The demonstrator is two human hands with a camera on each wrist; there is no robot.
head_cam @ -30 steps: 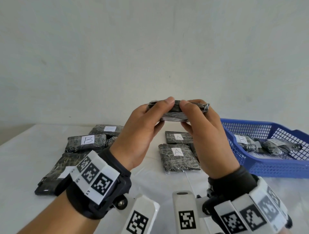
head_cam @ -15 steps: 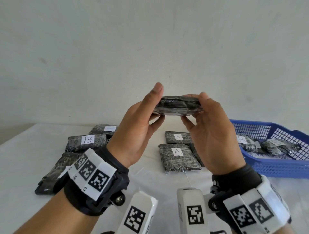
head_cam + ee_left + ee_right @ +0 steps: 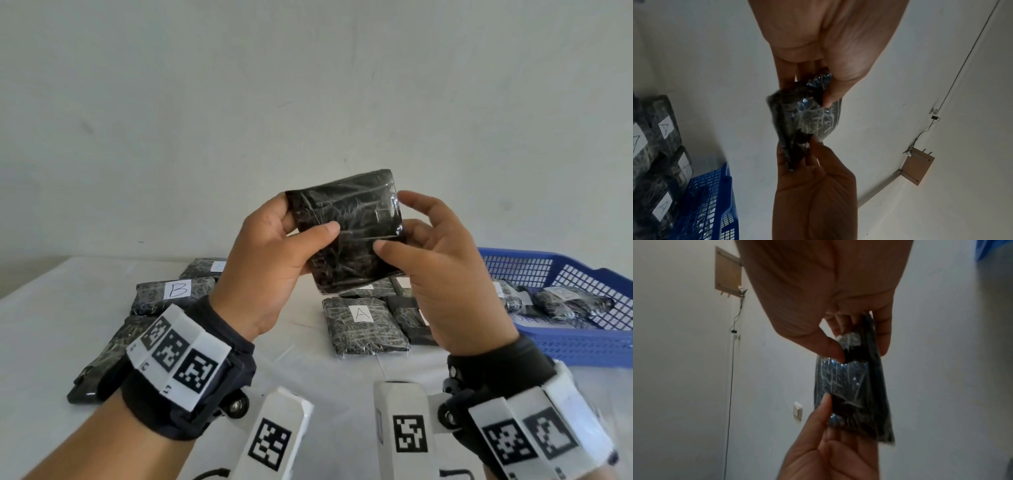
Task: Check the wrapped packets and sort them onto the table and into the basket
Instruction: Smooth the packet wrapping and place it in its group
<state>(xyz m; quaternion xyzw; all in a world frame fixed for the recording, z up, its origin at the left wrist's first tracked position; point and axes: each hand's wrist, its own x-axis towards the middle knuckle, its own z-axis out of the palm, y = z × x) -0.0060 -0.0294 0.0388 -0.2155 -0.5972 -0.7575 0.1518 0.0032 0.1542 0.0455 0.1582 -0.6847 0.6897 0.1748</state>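
I hold one black film-wrapped packet up in front of me with both hands, its flat face turned toward me and no label showing on that face. My left hand pinches its left edge, thumb on the front and fingers behind. My right hand pinches the right edge the same way. The left wrist view shows the packet edge-on between the two hands. In the right wrist view the packet hangs below my right thumb.
On the white table lie a left pile of packets topped by one labelled B and a middle group labelled A. A blue mesh basket at the right holds several packets. A plain wall stands behind.
The packet was held flat and edge-on to me; both hands have tipped it upright, so its broad face now looks at me, and shifted their grip to its side edges.
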